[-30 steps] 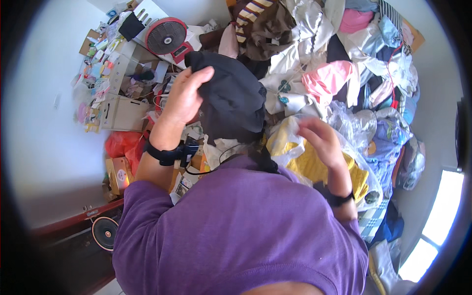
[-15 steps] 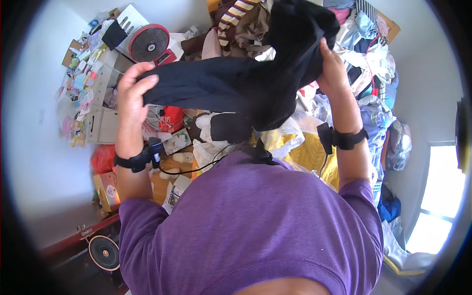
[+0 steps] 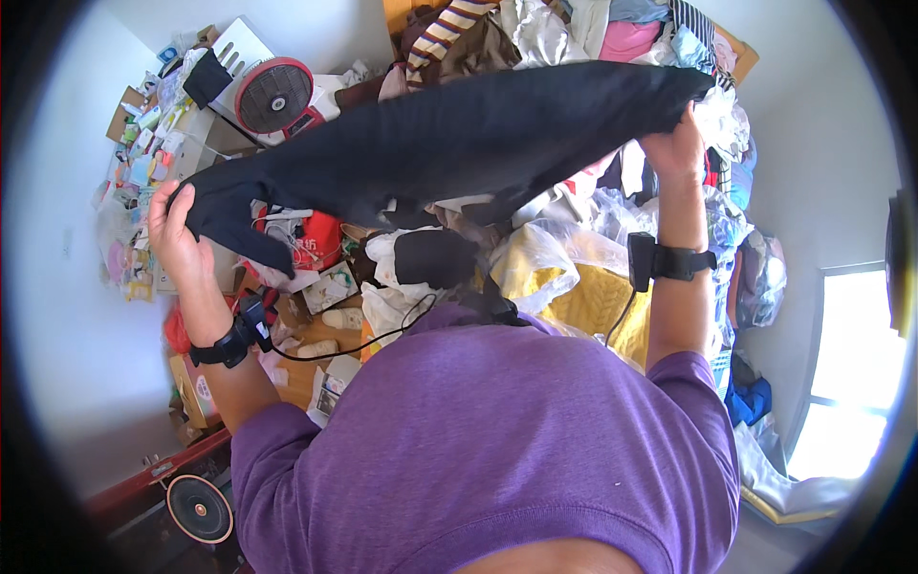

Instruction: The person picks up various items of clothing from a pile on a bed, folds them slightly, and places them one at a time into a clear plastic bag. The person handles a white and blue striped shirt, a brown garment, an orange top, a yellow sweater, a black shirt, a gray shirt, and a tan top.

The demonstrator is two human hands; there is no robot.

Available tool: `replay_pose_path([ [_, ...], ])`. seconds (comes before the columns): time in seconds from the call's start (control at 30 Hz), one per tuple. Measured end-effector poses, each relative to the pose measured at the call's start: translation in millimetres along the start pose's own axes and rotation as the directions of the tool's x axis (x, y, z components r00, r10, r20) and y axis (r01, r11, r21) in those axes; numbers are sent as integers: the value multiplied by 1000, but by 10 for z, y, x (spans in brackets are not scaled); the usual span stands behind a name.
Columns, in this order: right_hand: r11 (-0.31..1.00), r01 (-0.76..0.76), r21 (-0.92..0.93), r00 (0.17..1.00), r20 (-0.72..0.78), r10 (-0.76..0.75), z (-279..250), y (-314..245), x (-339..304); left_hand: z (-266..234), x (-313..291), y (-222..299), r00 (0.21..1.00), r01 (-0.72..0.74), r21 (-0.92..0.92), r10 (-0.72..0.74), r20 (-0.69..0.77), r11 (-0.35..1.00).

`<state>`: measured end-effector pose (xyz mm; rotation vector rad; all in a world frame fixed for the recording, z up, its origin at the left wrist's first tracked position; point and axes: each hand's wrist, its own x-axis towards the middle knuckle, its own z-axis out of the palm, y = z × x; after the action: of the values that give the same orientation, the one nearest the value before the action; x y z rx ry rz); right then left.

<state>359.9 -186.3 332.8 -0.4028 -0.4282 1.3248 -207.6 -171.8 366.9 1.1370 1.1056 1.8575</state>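
Note:
A long black garment (image 3: 459,139) is stretched out in the air between my two hands; whether it is trousers or something else I cannot tell. My left hand (image 3: 182,239) grips its left end, fingers closed on the cloth, and a short flap dangles beside that hand. At the upper right my right hand (image 3: 677,148) grasps the other end, its fingertips partly hidden by the fabric. The cloth runs slightly higher at the right than at the left. Each wrist wears a black strap with a small device.
Heaped clothes (image 3: 564,33) lie beyond the garment. Nearer me is a yellow knitted piece (image 3: 574,306) in clear plastic. A red fan (image 3: 275,98) stands at the far left, beside a cluttered white cabinet. Shoes (image 3: 339,319) and a red bag (image 3: 320,239) are lower left. A window (image 3: 846,364) is at right.
My hands have moved apart, the left one outward and lower, the right one outward. The black garment, bunched and bent before, is now spread lengthwise between them.

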Motion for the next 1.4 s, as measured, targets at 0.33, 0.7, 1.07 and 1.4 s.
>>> replay_pose_path([
  [0.33, 973, 105, -208, 988, -91, -126, 5, -99, 134, -21, 23, -187, 997, -52, 130, 44, 62, 990],
  [0.7, 969, 25, -247, 979, 204, 27, -416, -466, 409, 493, -205, 195, 984, -6, 66, -6, 177, 998],
  [1.07, -55, -7, -998, 614, -48, 788, 47, 1403, -1208, 1320, -1363, -58, 90, 15, 94, -95, 991, 995],
  [1.4, 145, 46, -988, 797, 124, 591, -196, 1876, -1373, 1235, -1336, -247, 79, 54, 220, -224, 971, 974],
])
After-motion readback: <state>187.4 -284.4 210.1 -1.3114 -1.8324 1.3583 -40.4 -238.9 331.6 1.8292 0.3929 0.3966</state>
